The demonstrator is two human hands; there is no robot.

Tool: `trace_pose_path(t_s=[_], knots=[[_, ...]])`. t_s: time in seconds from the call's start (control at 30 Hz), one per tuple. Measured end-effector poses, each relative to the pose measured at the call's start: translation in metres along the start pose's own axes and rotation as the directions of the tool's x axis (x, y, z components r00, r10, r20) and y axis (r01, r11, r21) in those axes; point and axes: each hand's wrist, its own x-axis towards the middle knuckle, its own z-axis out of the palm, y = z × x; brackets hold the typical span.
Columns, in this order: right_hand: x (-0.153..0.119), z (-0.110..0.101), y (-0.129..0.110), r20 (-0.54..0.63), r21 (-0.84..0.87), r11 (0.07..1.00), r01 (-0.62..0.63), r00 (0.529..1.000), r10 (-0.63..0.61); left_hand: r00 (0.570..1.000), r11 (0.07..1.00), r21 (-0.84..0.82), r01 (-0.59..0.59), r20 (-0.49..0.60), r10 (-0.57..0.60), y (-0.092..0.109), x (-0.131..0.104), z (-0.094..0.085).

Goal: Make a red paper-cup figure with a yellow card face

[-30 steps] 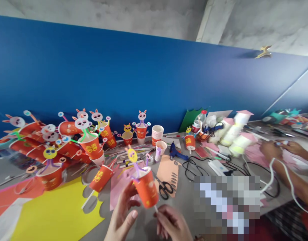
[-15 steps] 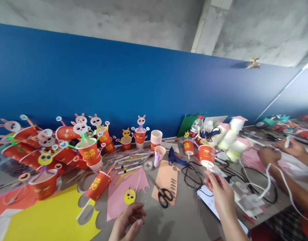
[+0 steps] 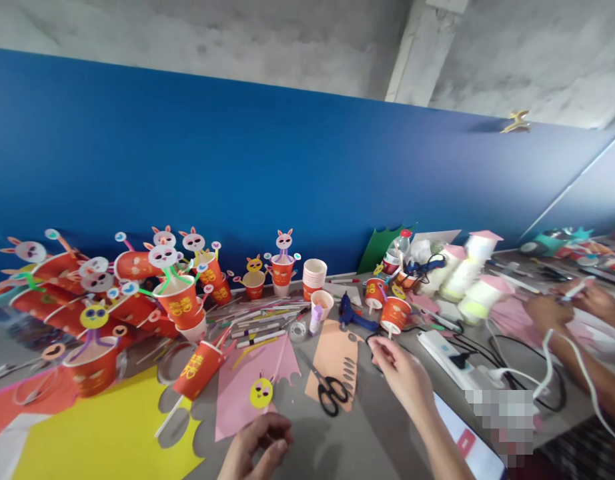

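Observation:
At the bottom centre, my left hand (image 3: pixel 261 445) has its fingers curled but apart, with nothing between them. Just above it a yellow animal face (image 3: pixel 261 393) lies on pink paper (image 3: pixel 228 400). To the right, my right hand (image 3: pixel 400 367) pinches the thin white stick under a red paper cup (image 3: pixel 395 313), which hangs above the table with a small yellow face at its rim. A similar red cup (image 3: pixel 374 293) stands beside it. Black-handled scissors (image 3: pixel 332 395) rest on peach paper (image 3: pixel 332 350) between my hands.
Many decorated red cups (image 3: pixel 180 300) crowd the left. Yellow paper (image 3: pixel 102 427) lies in front. A blue glue gun (image 3: pixel 355 315), white power strip (image 3: pixel 445 360) and phone (image 3: pixel 467 440) are around the right hand. Another person's hands (image 3: pixel 550 310) hold something white at the far right.
My right hand has moved left with the red cup, now beside the other small cup, and more of the power strip shows. My left hand has barely moved.

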Motion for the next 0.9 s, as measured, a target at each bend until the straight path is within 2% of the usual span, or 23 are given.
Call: trace_pose_path(t_s=[0.13, 0.2, 0.33, 0.5, 0.6, 0.73, 0.9], knots=[[-0.028, 0.023, -0.018, 0.002, 0.014, 0.987, 0.162, 0.987, -0.162, 0.998, 0.996, 0.09, 0.016, 0.052, -0.021, 0.012, 0.0, -0.004], [-0.042, 0.036, -0.032, 0.066, 0.032, 0.968, 0.248, 0.966, -0.25, 0.999, 0.994, 0.112, 0.017, 0.044, -0.022, 0.021, 0.0, -0.007], [-0.062, 0.062, -0.058, 0.234, 0.103, 0.908, 0.406, 0.878, -0.418, 0.999, 0.984, 0.177, 0.014, -0.036, -0.008, 0.042, -0.002, -0.015], [-0.07, 0.082, -0.075, 0.334, 0.126, 0.864, 0.488, 0.799, -0.5, 0.996, 0.931, 0.361, 0.051, -0.082, -0.023, 0.059, -0.011, -0.037], [-0.07, 0.089, -0.083, 0.373, 0.129, 0.835, 0.535, 0.754, -0.541, 0.997, 0.87, 0.489, 0.067, -0.068, -0.038, 0.056, -0.016, -0.049], [-0.069, 0.097, -0.095, 0.428, 0.138, 0.798, 0.586, 0.691, -0.582, 0.998, 0.805, 0.593, -0.011, -0.046, 0.048, 0.042, -0.013, -0.056], [-0.067, 0.102, -0.096, 0.429, 0.098, 0.789, 0.607, 0.689, -0.584, 0.996, 0.802, 0.593, -0.069, -0.009, 0.092, 0.03, -0.003, -0.054]])
